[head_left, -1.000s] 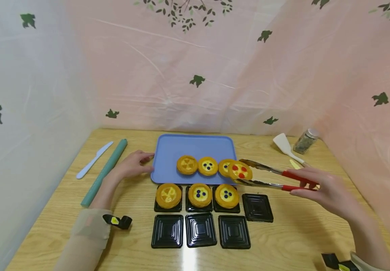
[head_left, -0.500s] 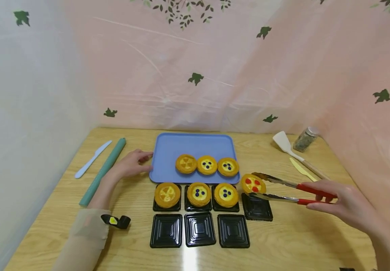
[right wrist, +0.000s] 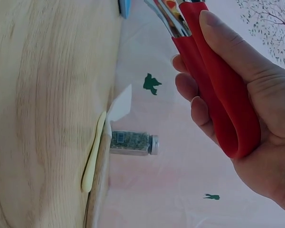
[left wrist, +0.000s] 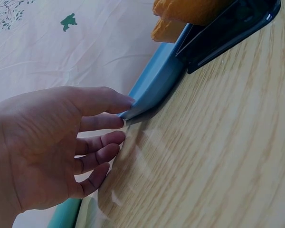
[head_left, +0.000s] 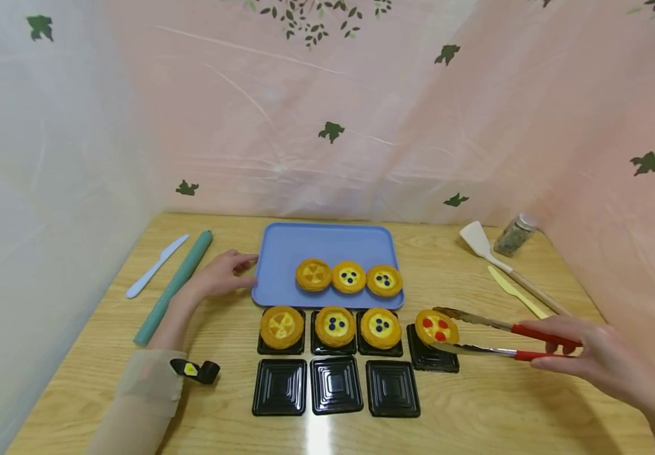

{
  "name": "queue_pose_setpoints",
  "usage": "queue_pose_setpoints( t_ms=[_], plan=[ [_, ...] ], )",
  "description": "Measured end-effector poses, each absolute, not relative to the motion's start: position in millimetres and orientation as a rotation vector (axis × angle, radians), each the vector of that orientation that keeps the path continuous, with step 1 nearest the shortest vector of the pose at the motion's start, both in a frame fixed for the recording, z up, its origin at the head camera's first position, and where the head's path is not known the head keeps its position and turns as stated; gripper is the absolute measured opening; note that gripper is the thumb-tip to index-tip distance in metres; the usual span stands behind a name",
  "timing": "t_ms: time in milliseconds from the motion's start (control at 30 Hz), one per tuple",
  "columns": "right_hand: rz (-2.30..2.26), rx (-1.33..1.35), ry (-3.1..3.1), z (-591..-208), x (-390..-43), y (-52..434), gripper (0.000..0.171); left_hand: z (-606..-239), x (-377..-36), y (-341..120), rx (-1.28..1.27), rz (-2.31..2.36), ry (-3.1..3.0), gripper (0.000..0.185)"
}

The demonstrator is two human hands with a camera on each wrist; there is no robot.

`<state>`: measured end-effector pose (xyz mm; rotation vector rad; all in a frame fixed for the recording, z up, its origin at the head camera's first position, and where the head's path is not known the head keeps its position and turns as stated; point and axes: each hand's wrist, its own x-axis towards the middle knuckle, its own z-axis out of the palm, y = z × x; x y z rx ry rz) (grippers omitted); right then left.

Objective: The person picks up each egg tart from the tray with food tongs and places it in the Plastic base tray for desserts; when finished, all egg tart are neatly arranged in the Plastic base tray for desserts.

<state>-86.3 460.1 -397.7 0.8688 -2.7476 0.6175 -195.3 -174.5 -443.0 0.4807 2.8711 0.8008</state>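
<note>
Red-dotted tart [head_left: 435,323] in tongs [head_left: 522,330] btwn hands [head_left: 222,276], nearer R [head_left: 602,352].

White spatula [head_left: 475,241] near a capped jar [head_left: 515,236]

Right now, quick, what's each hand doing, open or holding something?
Left hand: open, touching the edge of the blue tray.
Right hand: closed around the red-handled tongs, with the red-topped tart between their tips.

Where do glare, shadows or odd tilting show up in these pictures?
Head view: white glare on the light wood-grain table near the bottom edge, soft shadow below the person's right hand; left wrist view: dimmer, the table slanting steeply; right wrist view: everything turned sideways, so the clear, silver-capped herb jar appears horizontal.
</note>
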Motion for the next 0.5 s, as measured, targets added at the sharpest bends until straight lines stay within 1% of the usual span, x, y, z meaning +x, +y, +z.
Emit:
queue_pose_setpoints(
  t_ms=[233,500],
  plan=[
    [0.638,0.944,-2.720,-398,-90,465,0.062,-444,-195,-174,0.466,0.801,2.860,0.064],
    [0.692,1.084,-2.726,-396,-104,470,0.065,-443,-196,-174,0.459,0.798,2.868,0.064]
  ],
)
